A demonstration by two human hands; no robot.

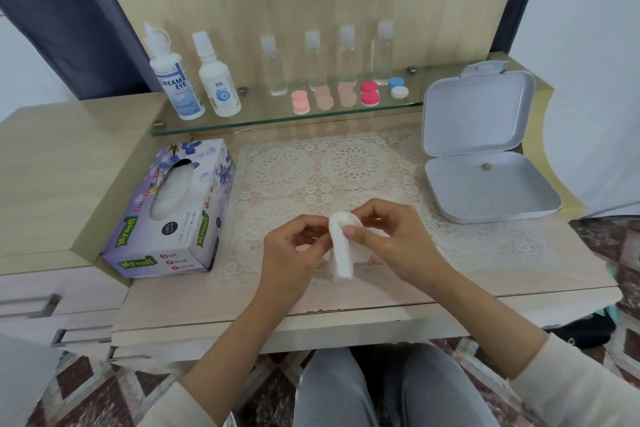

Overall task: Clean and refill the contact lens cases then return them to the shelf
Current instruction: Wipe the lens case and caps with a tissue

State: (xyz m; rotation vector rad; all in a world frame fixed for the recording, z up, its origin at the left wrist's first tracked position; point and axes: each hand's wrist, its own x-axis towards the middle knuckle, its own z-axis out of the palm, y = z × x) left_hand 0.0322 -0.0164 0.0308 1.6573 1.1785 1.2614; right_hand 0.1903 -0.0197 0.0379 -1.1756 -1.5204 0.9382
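Over the lace mat (346,166), my left hand (294,246) and my right hand (391,236) meet around a folded white tissue (341,253). Both hands have curled fingers on it; whatever lies inside the tissue is hidden. On the glass shelf (277,120) stand several contact lens cases: a light pink one (300,101), two peach ones (323,97) (347,95), a red one (369,92) and a blue-and-white one (398,87). Two white solution bottles (175,80) (216,80) stand at the shelf's left.
A purple tissue box (173,211) lies left of the mat. An open grey hinged box (485,149) sits at the right, a small object in its base. Several clear bottles (273,66) line the back of the shelf. The desk edge is near my knees.
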